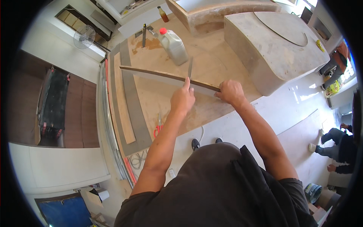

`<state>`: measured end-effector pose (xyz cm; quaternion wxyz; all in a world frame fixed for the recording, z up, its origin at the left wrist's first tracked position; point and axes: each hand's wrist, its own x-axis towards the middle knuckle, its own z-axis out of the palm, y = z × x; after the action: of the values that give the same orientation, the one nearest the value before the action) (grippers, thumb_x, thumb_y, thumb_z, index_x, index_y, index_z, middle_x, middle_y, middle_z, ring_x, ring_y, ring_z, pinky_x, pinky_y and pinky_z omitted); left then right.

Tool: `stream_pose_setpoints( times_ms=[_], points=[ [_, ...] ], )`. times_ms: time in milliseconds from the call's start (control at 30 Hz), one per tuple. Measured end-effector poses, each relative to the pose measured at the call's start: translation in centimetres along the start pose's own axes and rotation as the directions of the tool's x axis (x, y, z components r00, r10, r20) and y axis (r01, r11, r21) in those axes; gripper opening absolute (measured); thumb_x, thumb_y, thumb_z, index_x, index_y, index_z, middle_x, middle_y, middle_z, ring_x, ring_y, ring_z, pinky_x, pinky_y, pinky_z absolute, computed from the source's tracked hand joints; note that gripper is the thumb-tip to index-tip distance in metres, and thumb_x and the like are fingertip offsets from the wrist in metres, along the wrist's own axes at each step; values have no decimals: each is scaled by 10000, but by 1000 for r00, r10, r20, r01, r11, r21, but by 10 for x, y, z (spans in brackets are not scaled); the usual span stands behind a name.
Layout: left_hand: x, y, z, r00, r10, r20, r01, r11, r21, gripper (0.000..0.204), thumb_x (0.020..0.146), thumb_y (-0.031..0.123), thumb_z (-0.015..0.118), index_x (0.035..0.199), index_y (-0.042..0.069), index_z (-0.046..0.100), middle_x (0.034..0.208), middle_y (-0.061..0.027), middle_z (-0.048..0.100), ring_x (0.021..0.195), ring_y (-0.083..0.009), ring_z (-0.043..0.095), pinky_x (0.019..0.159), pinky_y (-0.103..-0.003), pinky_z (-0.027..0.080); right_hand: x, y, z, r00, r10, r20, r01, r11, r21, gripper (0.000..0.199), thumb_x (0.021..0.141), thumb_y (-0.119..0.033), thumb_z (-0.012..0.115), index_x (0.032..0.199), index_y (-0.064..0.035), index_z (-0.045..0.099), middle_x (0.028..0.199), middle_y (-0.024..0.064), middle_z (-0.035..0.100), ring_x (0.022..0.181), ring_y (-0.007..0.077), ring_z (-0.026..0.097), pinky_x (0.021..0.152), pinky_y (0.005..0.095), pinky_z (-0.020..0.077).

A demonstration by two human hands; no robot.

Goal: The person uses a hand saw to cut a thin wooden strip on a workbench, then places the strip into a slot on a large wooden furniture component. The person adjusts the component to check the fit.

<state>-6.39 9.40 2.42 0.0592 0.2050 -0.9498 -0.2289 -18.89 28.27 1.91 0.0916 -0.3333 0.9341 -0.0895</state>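
A long narrow board (159, 73), white on its face with a brown upper edge, stands on edge across the wooden worktop (211, 51). My right hand (231, 92) is closed round its right end. At the board's middle, my left hand (183, 100) grips a flat grey file (190, 67), index finger stretched along it. The file crosses the board's top edge and points away from me; its lower part is hidden in my fingers. Beyond the board stands a whitish jug (174, 49) with a red cap. Red-handled scissors (158, 128) lie beside my left forearm.
A large box with a rounded corner (264, 49) rests on the worktop's right, with a thin curved strip (281, 36) on it. A wooden strip (123, 100) lies along the left edge. Farther back are a bottle (163, 14) and a dark tool (144, 36). Two people are at right.
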Motion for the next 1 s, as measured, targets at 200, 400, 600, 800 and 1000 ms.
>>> stream_pose_setpoints(
  times_ms=[200,400,600,800,1000],
  points=[
    [-110,35,27,986,126,105,-107,980,-168,560,1011,271,542,1545,128,445,863,-274,694,771,-448,685,695,-554,529,6,16,7,999,37,20,-38,998,59,368,802,-435,775,832,-69,785,857,157,751,852,340,733,760,436,576],
    [-7,30,16,1000,-5,23,6,998,-58,537,1014,274,535,1526,129,470,846,-276,694,795,-462,682,715,-555,527,-10,-4,7,1000,-27,1,27,999,23,360,814,-428,769,853,-70,788,850,150,754,847,329,739,755,434,579],
    [-76,51,14,973,79,218,-59,994,-95,547,998,267,549,1527,145,478,835,-286,671,760,-452,665,692,-540,504,3,13,18,998,53,32,-54,997,48,361,828,-456,758,855,-98,798,878,155,763,855,318,752,740,447,592],
    [-2,-9,35,994,99,-42,-104,986,-127,545,1016,210,551,1546,130,455,694,-233,633,566,-369,615,543,-488,447,-8,-6,15,999,29,14,-30,997,77,182,827,-229,660,860,-120,802,906,127,774,873,292,761,739,417,596],
    [-38,46,6,995,34,89,-25,994,-104,524,1006,200,566,1509,72,492,784,-297,637,714,-431,653,676,-493,498,-7,9,19,993,29,-116,-16,993,118,174,774,-261,729,808,-101,788,844,136,762,835,317,756,721,428,593]
  ],
)
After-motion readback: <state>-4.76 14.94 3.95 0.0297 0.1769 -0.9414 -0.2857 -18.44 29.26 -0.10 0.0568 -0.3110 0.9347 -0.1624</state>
